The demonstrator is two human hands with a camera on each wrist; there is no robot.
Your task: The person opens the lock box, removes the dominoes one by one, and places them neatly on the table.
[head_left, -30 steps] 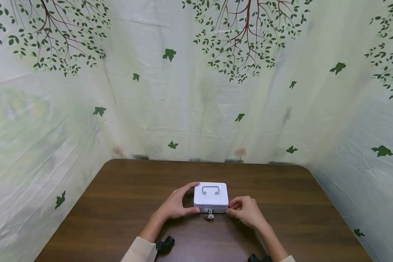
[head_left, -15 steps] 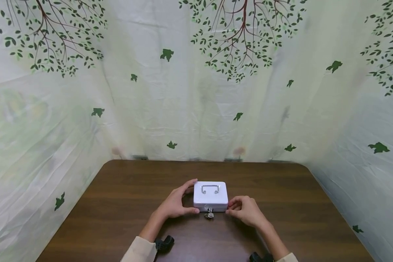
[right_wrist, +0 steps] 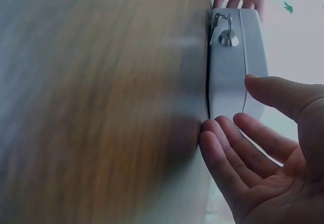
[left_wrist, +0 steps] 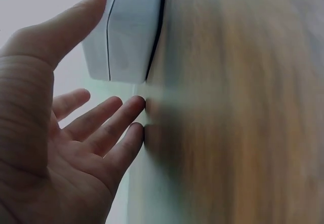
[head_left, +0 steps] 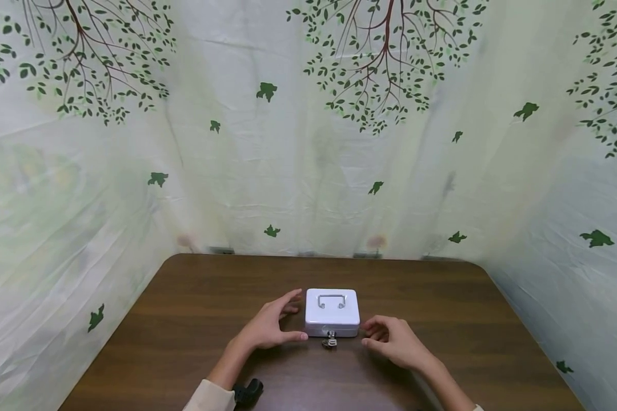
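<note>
A small white metal cash box (head_left: pixel 332 311) sits closed on the table, its wire handle (head_left: pixel 331 299) lying on the lid. From the lock on its front hang keys (head_left: pixel 329 341), and in the right wrist view the round lock (right_wrist: pixel 229 38) shows with a key in it. My left hand (head_left: pixel 269 324) is just left of the box, thumb and fingers spread, with a gap between them and its side. On the other side, my right hand (head_left: pixel 395 341) lies close to the box's right front corner, fingers loosely bent and holding nothing.
The brown wooden table (head_left: pixel 211 285) has rounded far corners. Behind and at both sides hangs a white curtain (head_left: pixel 308 171) printed with leaves and branches. A black wrist strap (head_left: pixel 248 394) is on the left forearm.
Both hands have drawn away from the cash box, the left hand leftward and the right hand rightward and nearer to me. The box stays in place on the table.
</note>
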